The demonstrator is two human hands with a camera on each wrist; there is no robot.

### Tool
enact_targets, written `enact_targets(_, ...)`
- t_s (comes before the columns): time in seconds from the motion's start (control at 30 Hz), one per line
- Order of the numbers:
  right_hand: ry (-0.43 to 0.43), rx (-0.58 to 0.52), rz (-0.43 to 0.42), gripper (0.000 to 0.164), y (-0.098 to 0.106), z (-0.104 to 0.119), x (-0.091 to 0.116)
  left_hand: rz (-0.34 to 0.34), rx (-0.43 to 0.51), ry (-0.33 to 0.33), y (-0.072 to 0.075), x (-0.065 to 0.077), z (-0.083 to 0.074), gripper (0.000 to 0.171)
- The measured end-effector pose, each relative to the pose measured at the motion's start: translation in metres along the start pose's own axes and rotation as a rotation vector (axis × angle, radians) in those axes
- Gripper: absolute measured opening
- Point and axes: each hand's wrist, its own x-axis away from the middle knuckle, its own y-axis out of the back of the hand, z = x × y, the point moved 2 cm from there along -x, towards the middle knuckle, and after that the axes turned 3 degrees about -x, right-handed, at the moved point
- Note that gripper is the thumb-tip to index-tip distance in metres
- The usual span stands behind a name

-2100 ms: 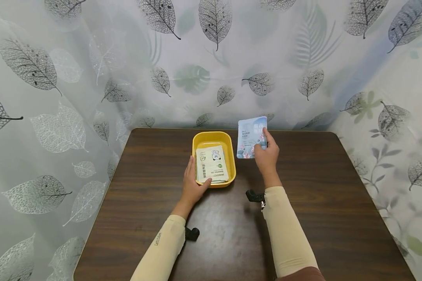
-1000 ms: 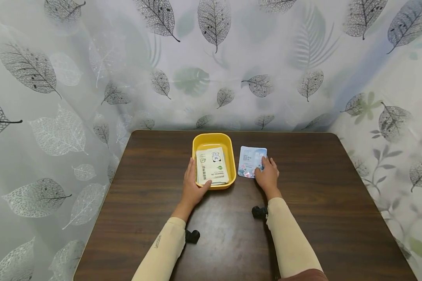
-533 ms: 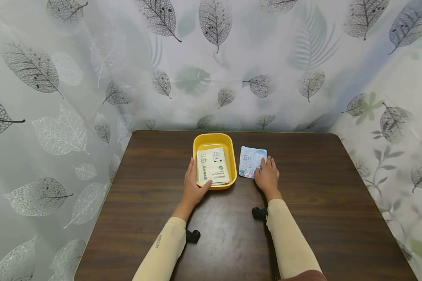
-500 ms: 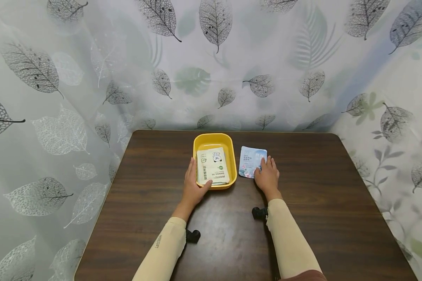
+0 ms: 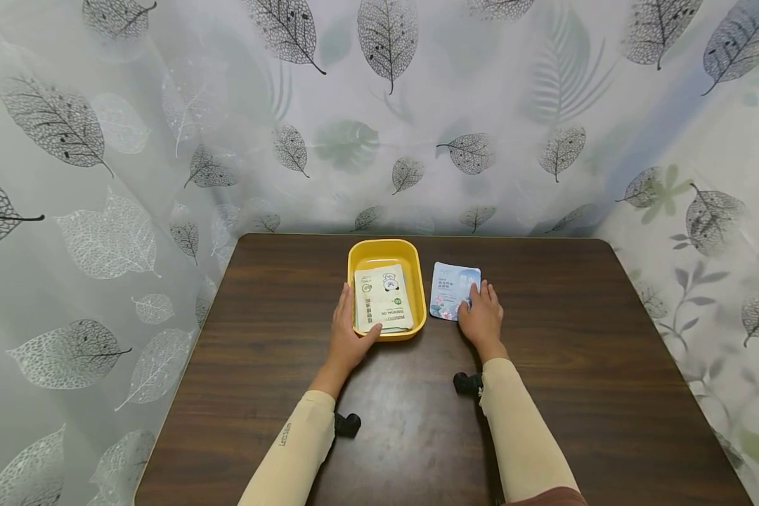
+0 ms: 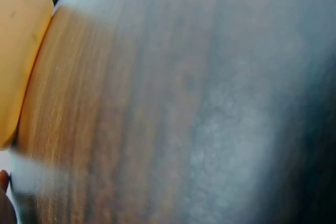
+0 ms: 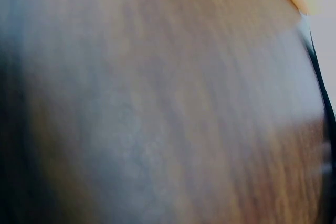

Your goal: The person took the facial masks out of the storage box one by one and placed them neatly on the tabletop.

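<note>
In the head view my left hand (image 5: 349, 337) rests against the near left corner of a yellow plastic tray (image 5: 418, 281), fingers straight along its left side and thumb at the front rim. Inside the tray lie stacked cream packets; the top packet (image 5: 381, 299) has a panda picture and "ESSENTIAL OIL" print. To the tray's right, a pale blue sachet (image 5: 452, 281) with pink flowers lies flat on the table. My right hand (image 5: 482, 320) rests on its lower right part, fingers extended and covering that corner. The left wrist view catches only the tray's side (image 6: 21, 51).
The dark wood table (image 5: 575, 365) runs back to a leaf-print curtain (image 5: 379, 105), which also hangs at both sides. A black wrist camera mount (image 5: 346, 424) sits at the left cuff, another mount (image 5: 468, 384) at the right. Both wrist views are mostly blurred tabletop.
Earlier the right hand held the blue sachet up by its right side, above the table. It has come down and laid the sachet flat beside the tray. The left hand has stayed put.
</note>
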Motion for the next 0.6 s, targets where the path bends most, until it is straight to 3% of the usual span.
enact_targets(0.3, 0.001, -0.05, -0.024, 0.062, 0.0012, -0.0014, 0.0037, 0.001, -0.001, -0.007, 0.0002, 0.0017, -0.0012, 0.102)
enact_targets(0.6, 0.006, -0.319, -0.109, 0.063, 0.0052, -0.0066, 0.0048, 0.006, 0.012, -0.001, 0.0023, -0.0005, -0.0036, 0.101)
